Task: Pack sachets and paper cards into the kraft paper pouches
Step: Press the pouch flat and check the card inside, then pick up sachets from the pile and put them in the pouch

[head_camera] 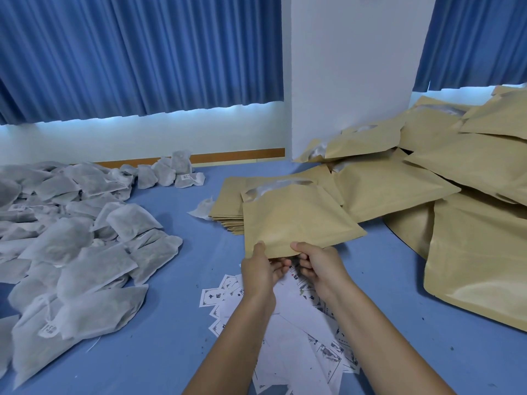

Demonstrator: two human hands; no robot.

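A flat kraft paper pouch point(296, 220) hangs just above the blue table, held by its near edge. My left hand point(261, 269) pinches that edge at the left, thumb on top. My right hand point(319, 266) pinches it at the right, thumb on top too. Under both hands lies a loose spread of white printed paper cards point(296, 332). A big heap of grey-white sachets point(77, 252) covers the left side of the table. A stack of flat empty pouches point(228, 206) lies behind the held pouch.
Puffed kraft pouches point(456, 178) pile up at the right and back right, against a white pillar point(350, 67). Blue curtains hang behind. A few more sachets point(168, 172) stand at the table's far edge. Blue tabletop point(171, 323) shows between sachets and cards.
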